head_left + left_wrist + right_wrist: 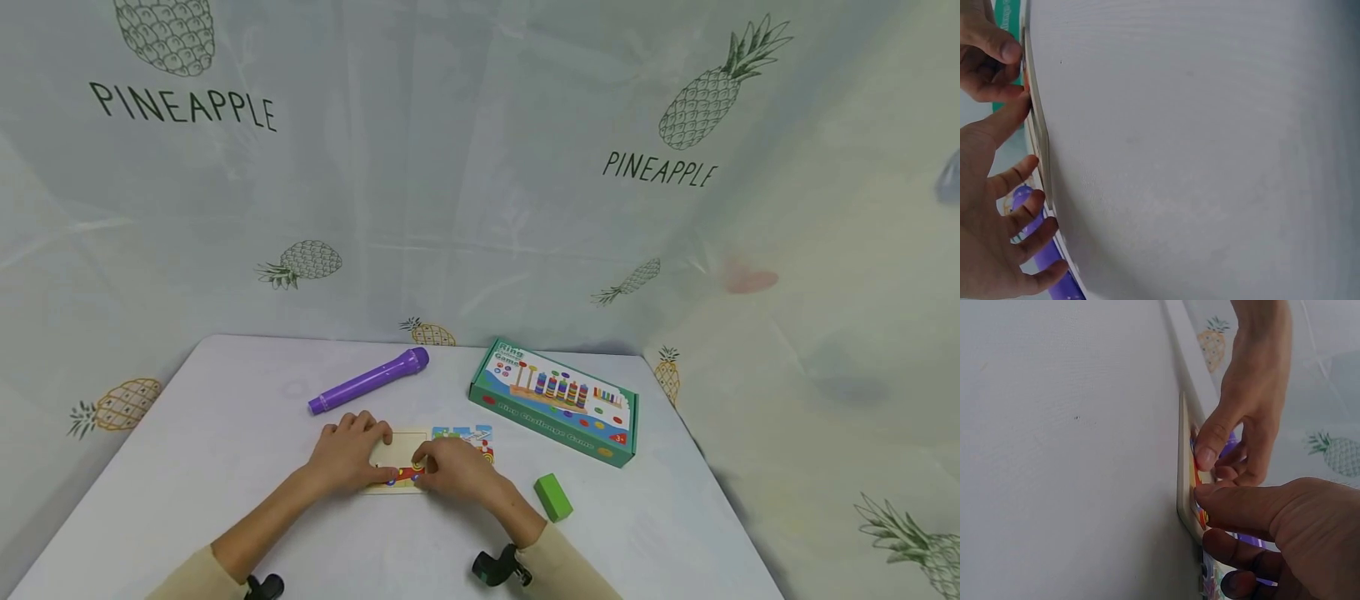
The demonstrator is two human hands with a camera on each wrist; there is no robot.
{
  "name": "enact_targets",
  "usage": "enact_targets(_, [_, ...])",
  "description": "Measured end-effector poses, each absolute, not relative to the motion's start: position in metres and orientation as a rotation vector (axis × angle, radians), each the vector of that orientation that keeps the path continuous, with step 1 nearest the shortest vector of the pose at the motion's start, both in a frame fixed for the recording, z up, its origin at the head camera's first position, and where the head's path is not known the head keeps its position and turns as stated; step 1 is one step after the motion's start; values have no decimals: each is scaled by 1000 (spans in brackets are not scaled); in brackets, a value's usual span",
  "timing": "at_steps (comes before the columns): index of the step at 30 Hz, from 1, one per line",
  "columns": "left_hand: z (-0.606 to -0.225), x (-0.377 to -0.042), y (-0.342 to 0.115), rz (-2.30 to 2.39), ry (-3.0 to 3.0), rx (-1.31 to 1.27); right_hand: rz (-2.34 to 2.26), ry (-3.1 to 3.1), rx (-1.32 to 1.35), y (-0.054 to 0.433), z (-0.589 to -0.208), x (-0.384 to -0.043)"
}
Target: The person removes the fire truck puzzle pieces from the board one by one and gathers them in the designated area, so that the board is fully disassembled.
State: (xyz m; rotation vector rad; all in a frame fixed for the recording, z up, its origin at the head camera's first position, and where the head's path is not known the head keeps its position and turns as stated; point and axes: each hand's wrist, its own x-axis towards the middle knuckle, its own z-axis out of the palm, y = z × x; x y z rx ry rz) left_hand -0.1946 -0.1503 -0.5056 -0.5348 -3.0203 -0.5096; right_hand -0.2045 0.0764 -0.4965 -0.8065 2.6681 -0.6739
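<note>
A shallow wooden puzzle board (403, 447) lies on the white table, with a red-and-yellow puzzle piece (407, 475) along its near side. My left hand (341, 457) rests at the board's left side with fingers spread; its thumb presses the piece's left part. From the right, my right hand (459, 471) pinches the piece's right end between thumb and forefinger. In the right wrist view, both thumbs are on the colourful piece (1202, 515), close together. More printed puzzle pieces (480, 434) with a blue top lie just right of the board, partly hidden by my right hand.
A purple toy microphone (367, 382) lies behind my left hand. The green Ring Challenge Game box (555, 400) sits at the back right, and a green block (553, 497) is beside my right wrist. A pineapple-print curtain (465, 167) hangs behind the table.
</note>
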Motion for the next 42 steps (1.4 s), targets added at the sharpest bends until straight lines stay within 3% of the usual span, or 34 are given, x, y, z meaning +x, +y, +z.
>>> enact_targets(42, [-508, -197, -151, -548, -3060, -535, -816, 2674, -830, 74, -498, -210])
